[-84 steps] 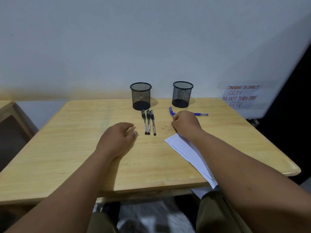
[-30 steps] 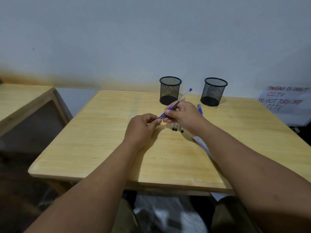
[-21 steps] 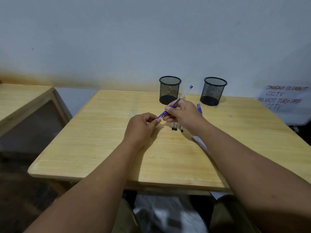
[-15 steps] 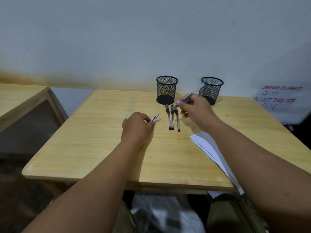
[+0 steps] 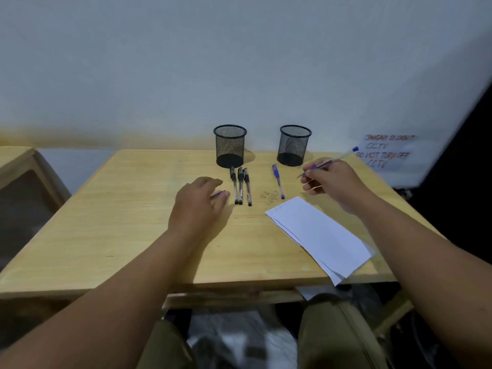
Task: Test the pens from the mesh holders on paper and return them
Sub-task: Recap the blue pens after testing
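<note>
My right hand pinches an uncapped blue pen above the table, its tip pointing left. My left hand lies on the wooden table and holds the pen's blue cap under its fingers. Three black pens lie side by side in front of the left mesh holder. Another blue pen lies before the right mesh holder. Folded white paper lies at the right, reaching over the front edge.
Pen scribbles mark the wood just above the paper. A handwritten CCTV notice hangs on the wall at the right. A second wooden table stands to the left.
My hands pulled the cap off the blue pen. The right hand carried the pen to the right, near the right holder; the left hand kept the cap and settled beside the black pens.
</note>
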